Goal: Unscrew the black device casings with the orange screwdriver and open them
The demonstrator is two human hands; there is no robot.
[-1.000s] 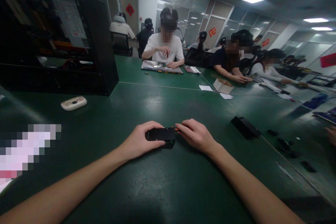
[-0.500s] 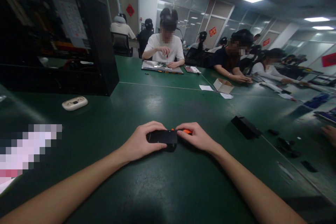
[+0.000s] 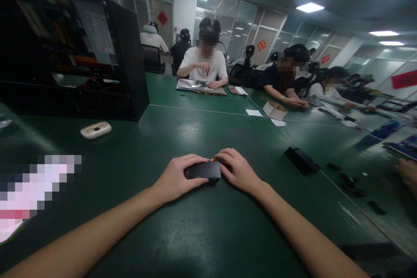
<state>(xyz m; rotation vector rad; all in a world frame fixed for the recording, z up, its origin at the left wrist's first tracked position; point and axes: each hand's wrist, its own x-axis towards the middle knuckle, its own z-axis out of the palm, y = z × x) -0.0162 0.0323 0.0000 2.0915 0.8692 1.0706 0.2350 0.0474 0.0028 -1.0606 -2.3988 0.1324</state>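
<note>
A small black box-shaped device (image 3: 203, 170) rests on the green table (image 3: 182, 234) in front of me. My left hand (image 3: 177, 176) is closed round its left end, with the thumb along the near edge and the fingers along the far edge. By the device's right end, my right hand (image 3: 239, 167) is closed on a screwdriver (image 3: 212, 160) with an orange and dark handle. Its thin metal shaft points left behind the device, and the tip is hidden there. Most of the handle lies under my right fingers.
At the left stands a large open black computer case (image 3: 127, 61), with a cream earbud case (image 3: 96, 130) before it. A second black box (image 3: 301, 160) and small dark parts (image 3: 350, 182) lie at right. Across the table, a person (image 3: 203, 67) works near a small carton (image 3: 274, 110).
My right hand has turned over the screwdriver, covering more of its orange handle; the shaft now shows behind the device. The device's top has tilted slightly. The view has shifted a little.
</note>
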